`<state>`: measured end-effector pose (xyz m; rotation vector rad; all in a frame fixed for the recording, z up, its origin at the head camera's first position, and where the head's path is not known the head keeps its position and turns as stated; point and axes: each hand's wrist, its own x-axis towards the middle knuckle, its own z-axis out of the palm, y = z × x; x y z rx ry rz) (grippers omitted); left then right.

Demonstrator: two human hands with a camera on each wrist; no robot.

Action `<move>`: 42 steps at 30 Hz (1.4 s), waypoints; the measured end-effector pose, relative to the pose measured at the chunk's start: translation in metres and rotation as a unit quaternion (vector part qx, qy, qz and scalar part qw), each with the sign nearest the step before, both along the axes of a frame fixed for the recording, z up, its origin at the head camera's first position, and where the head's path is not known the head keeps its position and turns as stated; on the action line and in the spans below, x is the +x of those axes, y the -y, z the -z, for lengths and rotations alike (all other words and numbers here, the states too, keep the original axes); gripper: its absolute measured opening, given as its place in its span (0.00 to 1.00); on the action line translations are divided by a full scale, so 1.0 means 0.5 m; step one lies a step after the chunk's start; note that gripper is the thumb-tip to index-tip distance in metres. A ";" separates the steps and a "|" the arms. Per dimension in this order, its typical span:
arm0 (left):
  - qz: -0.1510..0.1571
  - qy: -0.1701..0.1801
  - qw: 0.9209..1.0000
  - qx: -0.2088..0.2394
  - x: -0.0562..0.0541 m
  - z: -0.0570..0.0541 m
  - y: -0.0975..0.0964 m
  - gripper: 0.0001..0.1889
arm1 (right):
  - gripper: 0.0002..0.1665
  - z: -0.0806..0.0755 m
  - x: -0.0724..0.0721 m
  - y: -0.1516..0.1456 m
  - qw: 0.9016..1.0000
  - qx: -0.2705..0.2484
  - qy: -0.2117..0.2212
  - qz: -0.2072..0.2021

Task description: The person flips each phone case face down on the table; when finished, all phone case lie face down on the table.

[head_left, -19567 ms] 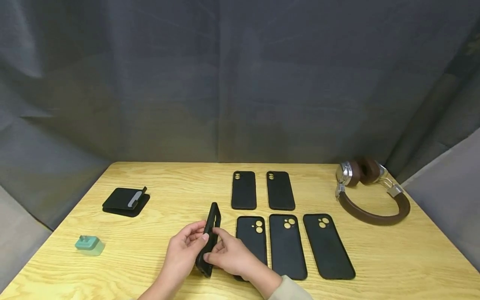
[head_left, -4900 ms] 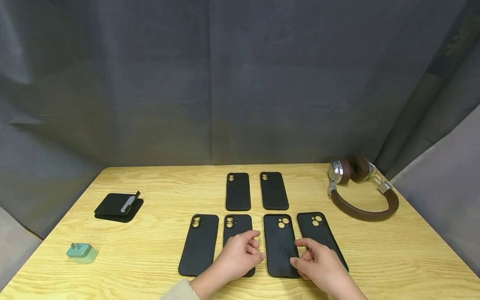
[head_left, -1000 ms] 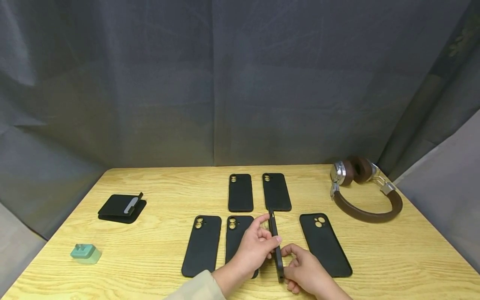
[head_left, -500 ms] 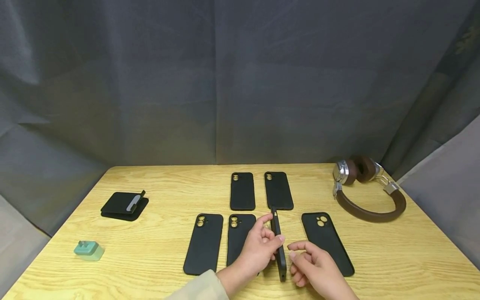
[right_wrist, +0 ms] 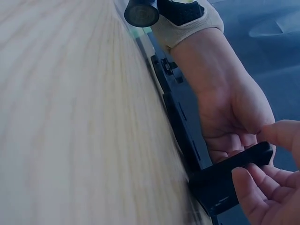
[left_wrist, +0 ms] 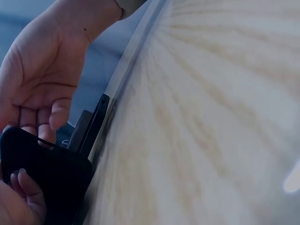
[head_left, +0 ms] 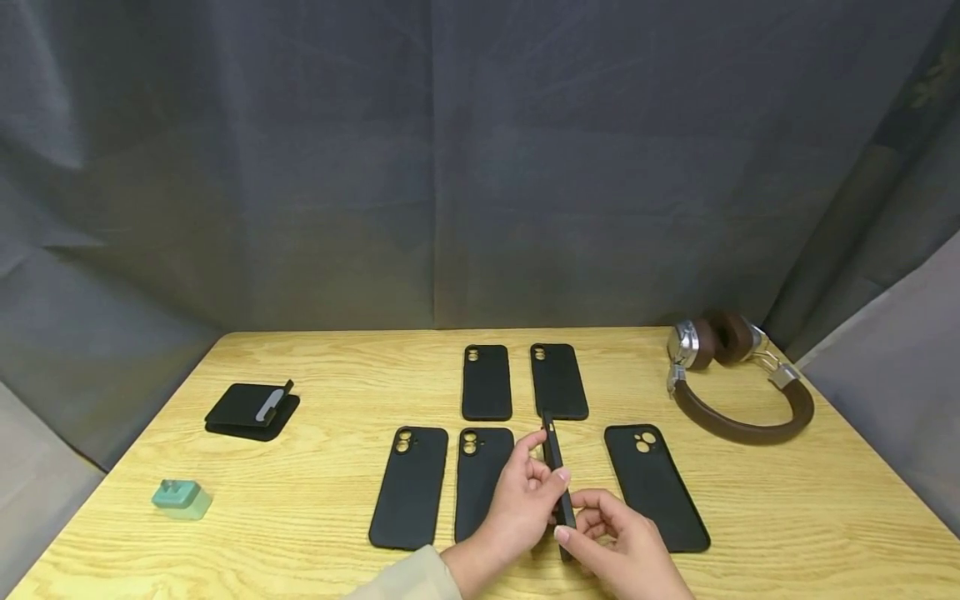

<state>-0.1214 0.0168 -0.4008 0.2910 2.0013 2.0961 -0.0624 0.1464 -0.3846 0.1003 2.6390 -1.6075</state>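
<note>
My left hand [head_left: 517, 500] pinches a black phone case [head_left: 553, 454] that stands on its long edge, thumb on the near side. My right hand [head_left: 622, 537] has its thumb and fingers at the lower end of the same case. In the left wrist view the case [left_wrist: 56, 171] shows a broad dark face; part of it is behind fingers. To the right lies a black phone case [head_left: 660, 492] with its hollow inside up. Left of my hands are two cases, one fully visible [head_left: 408, 492], the other [head_left: 480, 475] partly covered by my left hand.
Two more black phone cases, a left one [head_left: 486, 383] and a right one [head_left: 558, 383], lie behind. Brown headphones [head_left: 750, 425] rest at the right. A black folded card-holder-like piece [head_left: 243, 406] and a green plug adapter [head_left: 182, 498] are at the left of the wooden table [head_left: 337, 367].
Since 4.9 s ago the third front case has been lifted on edge. Half a second ago my right hand was apart from it; now its fingers are back on it. Earlier, hands held another case.
</note>
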 end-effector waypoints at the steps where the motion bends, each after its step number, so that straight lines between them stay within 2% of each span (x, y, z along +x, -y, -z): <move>1: 0.000 -0.001 1.000 -0.002 0.001 0.000 0.000 0.28 | 0.19 0.001 -0.001 0.001 1.000 0.004 -0.003 0.002; 9: -0.006 0.000 1.000 -0.002 0.001 0.002 -0.003 0.28 | 0.20 0.006 -0.005 0.005 1.000 -0.010 0.014 0.017; 19: -0.001 0.011 1.000 0.020 0.002 0.017 0.004 0.25 | 0.22 0.003 -0.005 0.008 0.997 -0.072 0.025 0.017; 23: -0.012 0.016 0.999 0.027 0.005 0.020 0.008 0.23 | 0.21 -0.007 -0.005 0.011 0.994 -0.095 0.018 0.048; 29: -0.036 0.012 0.999 0.011 0.006 0.021 0.013 0.23 | 0.19 -0.025 -0.002 0.015 0.990 -0.115 -0.012 0.085; 33: -0.022 0.026 0.999 0.022 0.007 0.026 0.012 0.24 | 0.20 -0.032 0.002 0.016 0.987 -0.129 -0.016 0.089; 38: 0.006 0.066 0.996 0.056 0.013 0.028 0.010 0.26 | 0.19 -0.035 0.006 0.018 0.986 -0.139 -0.029 0.085; 42: 0.009 0.078 0.993 0.085 0.014 0.030 0.008 0.25 | 0.19 -0.035 0.008 0.016 0.986 -0.141 -0.035 0.087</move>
